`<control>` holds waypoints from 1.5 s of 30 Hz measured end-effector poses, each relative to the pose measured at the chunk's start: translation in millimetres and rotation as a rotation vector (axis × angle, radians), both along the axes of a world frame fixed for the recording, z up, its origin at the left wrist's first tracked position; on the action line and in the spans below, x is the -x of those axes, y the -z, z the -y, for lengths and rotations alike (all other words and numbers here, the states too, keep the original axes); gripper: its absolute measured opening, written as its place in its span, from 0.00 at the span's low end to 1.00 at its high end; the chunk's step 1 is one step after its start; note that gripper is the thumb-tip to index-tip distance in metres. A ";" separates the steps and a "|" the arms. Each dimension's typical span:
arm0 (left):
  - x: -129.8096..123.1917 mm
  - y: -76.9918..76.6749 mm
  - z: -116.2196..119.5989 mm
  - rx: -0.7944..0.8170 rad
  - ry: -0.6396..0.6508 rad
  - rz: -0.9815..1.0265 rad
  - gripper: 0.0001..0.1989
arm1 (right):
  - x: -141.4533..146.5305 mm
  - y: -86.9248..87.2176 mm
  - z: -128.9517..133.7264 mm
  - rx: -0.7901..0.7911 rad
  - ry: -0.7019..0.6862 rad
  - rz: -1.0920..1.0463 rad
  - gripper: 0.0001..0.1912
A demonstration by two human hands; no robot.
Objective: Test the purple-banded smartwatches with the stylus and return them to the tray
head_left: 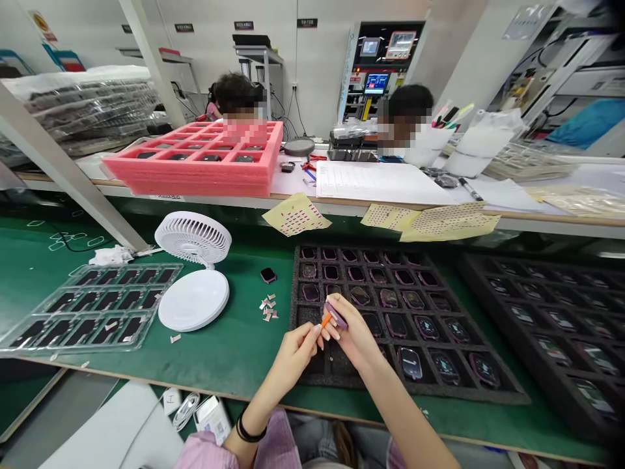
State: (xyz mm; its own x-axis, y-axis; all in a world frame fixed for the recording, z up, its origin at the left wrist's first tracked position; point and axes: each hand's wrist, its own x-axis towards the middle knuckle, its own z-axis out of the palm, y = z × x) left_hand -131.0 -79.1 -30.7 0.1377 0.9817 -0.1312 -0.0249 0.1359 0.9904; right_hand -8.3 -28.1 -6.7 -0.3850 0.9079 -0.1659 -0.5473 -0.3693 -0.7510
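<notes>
My right hand (pixel 352 332) is closed around a small purple watch case (pixel 336 316), held edge-on over the black foam tray (pixel 316 374). My left hand (pixel 299 346) pinches a short orange stick-like piece (pixel 326 320), its end against the purple case. Exactly what the orange piece is cannot be made out. Beneath and beyond my hands, the tray's pockets hold several dark-screened watches (pixel 411 362), some with lit faces. Left of the tray, a single watch (pixel 268 275) lies on the green mat, near a small heap of pale strips (pixel 268 307).
A white fan (pixel 194 306) stands left, beside a clear plastic tray (pixel 141 339) of black parts. A second foam tray (pixel 551 326) lies at right. Above, a shelf carries a pink foam tray (pixel 195 172), papers (pixel 371 182) and pen cups. Two people sit beyond it.
</notes>
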 end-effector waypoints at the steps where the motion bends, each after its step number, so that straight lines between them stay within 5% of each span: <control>1: 0.3 0.2 0.2 -0.002 -0.003 0.006 0.24 | -0.1 -0.7 -0.2 0.003 0.001 -0.010 0.16; 21: 4.4 -5.0 0.4 -0.059 -0.023 -0.141 0.26 | -0.4 -3.6 1.6 -0.071 0.069 0.136 0.16; 27: 3.6 -6.9 -0.6 -0.014 0.012 0.029 0.27 | 9.5 4.4 5.1 0.105 -0.087 -0.148 0.21; 32: 2.4 -3.1 -2.3 0.017 -0.011 0.081 0.27 | 14.5 14.6 0.9 0.141 -0.067 -0.187 0.22; 42: 8.7 -5.5 -11.2 -0.058 -0.242 0.029 0.24 | 16.2 17.5 9.8 -0.096 0.121 0.269 0.12; 45: 28.1 -4.5 -10.6 -0.012 -0.354 -0.013 0.22 | 2.0 17.3 -2.1 -0.296 0.349 0.484 0.12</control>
State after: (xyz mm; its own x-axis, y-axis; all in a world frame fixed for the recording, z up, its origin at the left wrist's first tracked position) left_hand -159.1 -68.6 -26.2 -0.2127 0.9699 -0.1186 -0.0559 0.1090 0.9925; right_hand -10.3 -25.9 -23.9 -0.0048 0.9995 0.0297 -0.1730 0.0285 -0.9845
